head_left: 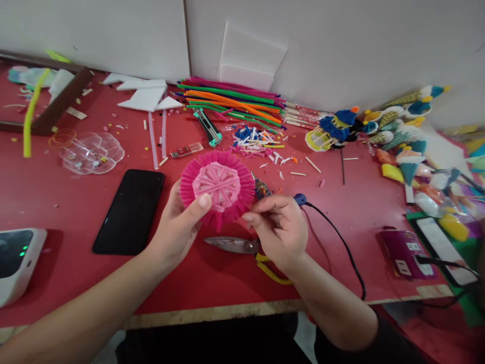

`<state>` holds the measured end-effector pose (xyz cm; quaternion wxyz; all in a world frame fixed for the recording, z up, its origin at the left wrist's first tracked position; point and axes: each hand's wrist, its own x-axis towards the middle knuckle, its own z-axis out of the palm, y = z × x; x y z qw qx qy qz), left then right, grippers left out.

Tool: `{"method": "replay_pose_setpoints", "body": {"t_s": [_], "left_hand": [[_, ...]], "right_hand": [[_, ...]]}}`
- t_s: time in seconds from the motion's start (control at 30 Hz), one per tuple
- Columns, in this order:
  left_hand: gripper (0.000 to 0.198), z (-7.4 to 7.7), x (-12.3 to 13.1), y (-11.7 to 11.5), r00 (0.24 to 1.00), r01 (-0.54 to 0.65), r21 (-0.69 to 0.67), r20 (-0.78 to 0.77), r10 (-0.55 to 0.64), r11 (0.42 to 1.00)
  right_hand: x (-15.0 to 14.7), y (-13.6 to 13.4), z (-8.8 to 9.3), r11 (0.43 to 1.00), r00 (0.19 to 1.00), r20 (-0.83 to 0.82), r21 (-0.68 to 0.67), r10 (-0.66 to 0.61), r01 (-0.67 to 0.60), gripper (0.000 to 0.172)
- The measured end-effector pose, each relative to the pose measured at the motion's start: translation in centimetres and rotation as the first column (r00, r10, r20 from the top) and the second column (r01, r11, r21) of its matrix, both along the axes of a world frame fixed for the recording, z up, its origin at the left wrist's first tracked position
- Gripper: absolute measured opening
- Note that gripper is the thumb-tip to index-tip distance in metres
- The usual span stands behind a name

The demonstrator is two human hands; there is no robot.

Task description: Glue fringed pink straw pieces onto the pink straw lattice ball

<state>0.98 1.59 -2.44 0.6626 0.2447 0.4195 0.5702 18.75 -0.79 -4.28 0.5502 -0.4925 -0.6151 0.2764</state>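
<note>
A round pink craft piece (217, 184), ringed with fuzzy magenta pipe cleaner loops around a lighter pink woven centre, is held up over the table. My left hand (182, 217) grips it from the left, thumb on its front face. At its lower right edge, my right hand (280, 222) has its thumb and index finger pinched together; whatever is between them is too small to make out. Scissors (231, 244) with yellow handles lie below the piece, partly behind my right hand. A blue-ended tool (300, 199) with a black cable sits just beyond that hand.
A black phone (131, 212) lies to the left, near a clear flower-shaped tray (92, 153). Coloured pipe cleaners (231, 101), a box cutter (207, 127) and scraps (257, 141) are spread behind. Small decorated cones (409, 167) crowd the right. A power strip (407, 253) stands near the front edge.
</note>
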Motion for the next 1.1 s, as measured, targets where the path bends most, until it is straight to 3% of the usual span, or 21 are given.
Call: {"method": "replay_pose_setpoints", "body": {"t_s": [0.37,0.47,0.6,0.77,0.97,1.1], "left_hand": [[0.066,-0.1,-0.1,0.0,0.998,-0.007,0.015,-0.056,0.008,1.0],[0.063,0.0,0.0,-0.1,0.999,-0.011,0.01,-0.041,0.011,1.0],[0.064,0.2,0.0,-0.2,1.0,-0.001,-0.001,-0.01,0.001,1.0],[0.065,0.0,-0.3,-0.3,1.0,0.013,-0.001,-0.012,-0.013,1.0],[0.067,-0.3,-0.2,-0.5,0.999,0.046,0.048,-0.008,-0.046,0.998],[0.071,-0.2,-0.2,-0.5,0.999,0.05,0.054,-0.001,-0.05,0.997]], "right_hand": [[-0.1,-0.2,0.3,0.996,0.999,-0.047,-0.092,0.004,-0.008,0.019],[0.0,-0.1,0.5,1.0,1.0,0.023,-0.03,0.003,-0.003,0.019],[0.4,0.0,0.8,0.99,0.992,0.054,0.074,0.114,-0.118,0.012],[0.6,0.0,1.3,0.983,0.982,0.052,0.03,0.18,-0.181,0.004],[0.3,0.0,1.7,0.975,0.972,0.074,-0.017,0.222,-0.221,0.018],[0.2,-0.1,1.3,0.973,0.976,-0.002,-0.082,0.218,-0.218,0.025]]}}
